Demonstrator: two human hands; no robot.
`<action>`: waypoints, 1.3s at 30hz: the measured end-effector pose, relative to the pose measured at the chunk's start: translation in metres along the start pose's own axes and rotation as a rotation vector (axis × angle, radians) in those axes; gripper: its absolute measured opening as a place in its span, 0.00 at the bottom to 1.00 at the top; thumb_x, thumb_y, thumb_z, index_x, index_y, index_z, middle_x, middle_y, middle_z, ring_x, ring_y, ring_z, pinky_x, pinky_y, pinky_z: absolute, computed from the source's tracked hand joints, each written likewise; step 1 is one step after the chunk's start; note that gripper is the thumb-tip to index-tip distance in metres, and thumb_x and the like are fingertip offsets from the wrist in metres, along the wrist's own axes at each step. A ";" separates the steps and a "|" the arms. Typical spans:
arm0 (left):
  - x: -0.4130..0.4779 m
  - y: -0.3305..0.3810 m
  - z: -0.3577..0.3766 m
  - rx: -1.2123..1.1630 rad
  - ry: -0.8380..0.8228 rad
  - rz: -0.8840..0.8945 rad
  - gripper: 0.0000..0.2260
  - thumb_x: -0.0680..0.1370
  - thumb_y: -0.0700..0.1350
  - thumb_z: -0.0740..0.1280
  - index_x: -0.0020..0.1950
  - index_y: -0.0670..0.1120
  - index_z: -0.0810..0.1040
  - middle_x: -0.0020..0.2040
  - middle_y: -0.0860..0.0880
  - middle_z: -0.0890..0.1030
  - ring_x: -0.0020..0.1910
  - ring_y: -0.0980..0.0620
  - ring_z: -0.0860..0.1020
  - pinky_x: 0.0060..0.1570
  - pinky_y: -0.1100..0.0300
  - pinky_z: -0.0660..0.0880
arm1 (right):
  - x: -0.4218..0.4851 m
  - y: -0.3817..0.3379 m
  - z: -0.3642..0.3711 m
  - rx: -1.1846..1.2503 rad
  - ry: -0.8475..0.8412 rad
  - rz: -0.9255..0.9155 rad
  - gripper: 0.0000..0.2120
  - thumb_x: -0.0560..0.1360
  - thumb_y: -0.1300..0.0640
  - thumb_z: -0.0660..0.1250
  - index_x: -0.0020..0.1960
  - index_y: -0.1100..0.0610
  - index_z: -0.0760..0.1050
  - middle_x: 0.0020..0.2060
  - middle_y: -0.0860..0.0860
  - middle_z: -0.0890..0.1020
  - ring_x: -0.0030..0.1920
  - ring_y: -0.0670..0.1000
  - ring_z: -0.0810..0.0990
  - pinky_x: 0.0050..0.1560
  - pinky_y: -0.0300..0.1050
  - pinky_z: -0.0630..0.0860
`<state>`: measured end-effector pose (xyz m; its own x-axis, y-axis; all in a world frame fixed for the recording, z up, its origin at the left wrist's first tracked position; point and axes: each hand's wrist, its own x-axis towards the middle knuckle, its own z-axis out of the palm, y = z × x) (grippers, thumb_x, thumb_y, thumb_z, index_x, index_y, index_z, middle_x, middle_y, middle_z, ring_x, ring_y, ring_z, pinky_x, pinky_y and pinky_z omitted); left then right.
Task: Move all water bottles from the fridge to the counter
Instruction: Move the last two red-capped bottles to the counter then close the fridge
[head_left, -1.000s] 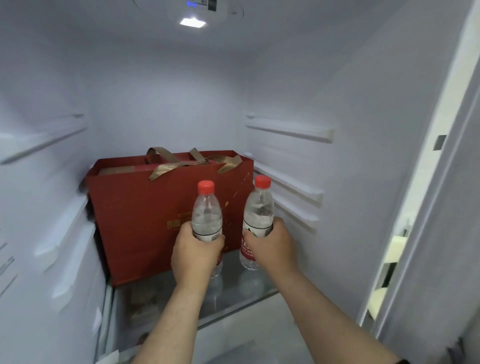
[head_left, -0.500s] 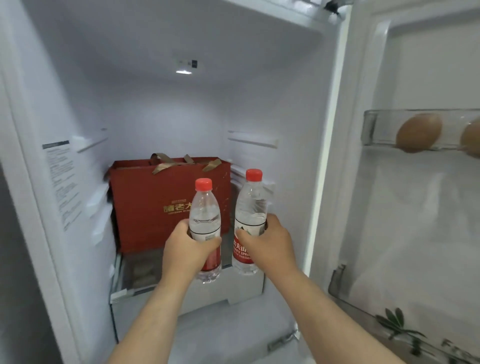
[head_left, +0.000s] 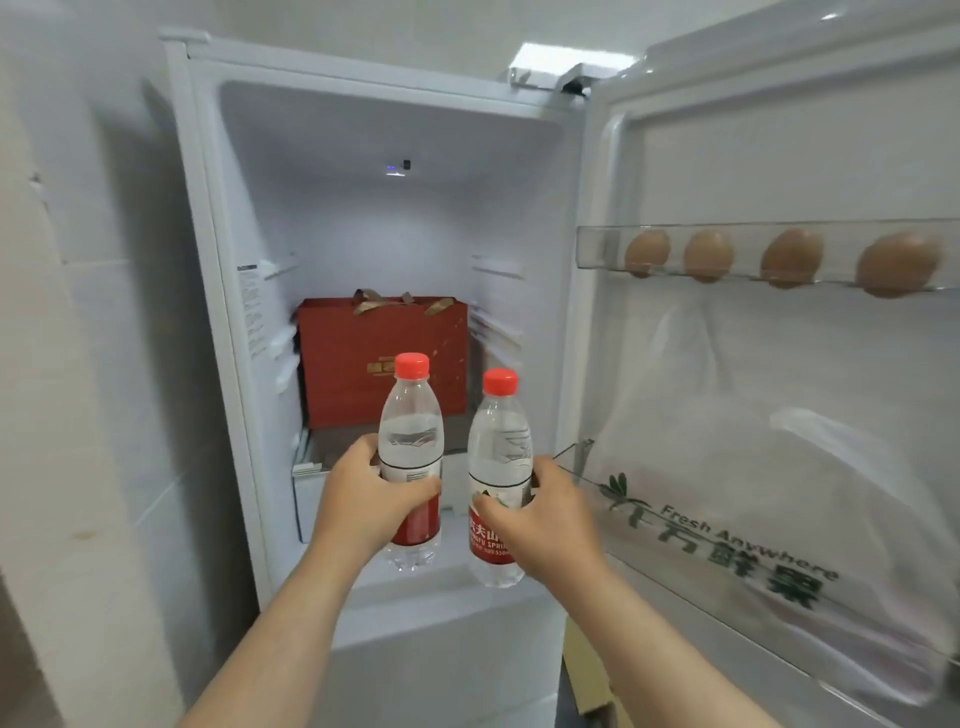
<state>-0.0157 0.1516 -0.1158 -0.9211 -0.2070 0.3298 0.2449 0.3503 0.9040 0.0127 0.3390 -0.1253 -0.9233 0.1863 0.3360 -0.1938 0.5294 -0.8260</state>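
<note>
Two clear water bottles with red caps and red labels are held upright in front of the open white fridge (head_left: 208, 312). My left hand (head_left: 363, 499) grips the left bottle (head_left: 411, 431) around its middle. My right hand (head_left: 540, 514) grips the right bottle (head_left: 500, 447) at its label. Both bottles are outside the fridge compartment, level with its lower shelf edge. No other bottle shows inside the fridge.
A red gift bag (head_left: 384, 358) with ribbon handles stands at the back of the fridge shelf. The open door on the right carries a tray of several brown eggs (head_left: 706, 254) and a white plastic bag (head_left: 753, 493) with green print. A wall lies to the left.
Both hands have drawn the two bottles back out of the fridge, from the glass shelf near the red bag to the space in front of it. The view has pulled back, showing the door.
</note>
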 end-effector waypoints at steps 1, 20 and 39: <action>-0.008 0.004 -0.001 -0.007 -0.010 0.004 0.20 0.64 0.45 0.80 0.51 0.56 0.77 0.47 0.58 0.83 0.46 0.58 0.82 0.47 0.54 0.80 | -0.007 -0.001 -0.006 -0.003 -0.001 -0.005 0.17 0.65 0.43 0.75 0.50 0.39 0.72 0.42 0.36 0.80 0.46 0.40 0.79 0.47 0.42 0.78; -0.137 0.105 0.120 -0.321 -0.668 0.206 0.20 0.59 0.48 0.80 0.49 0.54 0.82 0.42 0.62 0.85 0.40 0.60 0.83 0.39 0.58 0.76 | -0.177 0.024 -0.208 -0.135 0.484 0.222 0.19 0.61 0.41 0.73 0.50 0.41 0.75 0.42 0.40 0.83 0.45 0.40 0.81 0.47 0.43 0.81; -0.394 0.264 0.276 -0.509 -1.221 0.372 0.23 0.64 0.42 0.82 0.55 0.55 0.81 0.45 0.55 0.87 0.43 0.57 0.84 0.45 0.55 0.80 | -0.417 0.033 -0.431 -0.375 0.937 0.400 0.23 0.66 0.46 0.78 0.59 0.44 0.75 0.50 0.40 0.82 0.50 0.43 0.80 0.49 0.41 0.80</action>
<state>0.3284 0.5775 -0.0817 -0.3910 0.8450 0.3649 0.3727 -0.2171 0.9022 0.5338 0.6355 -0.0979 -0.2460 0.8750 0.4169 0.3255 0.4797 -0.8148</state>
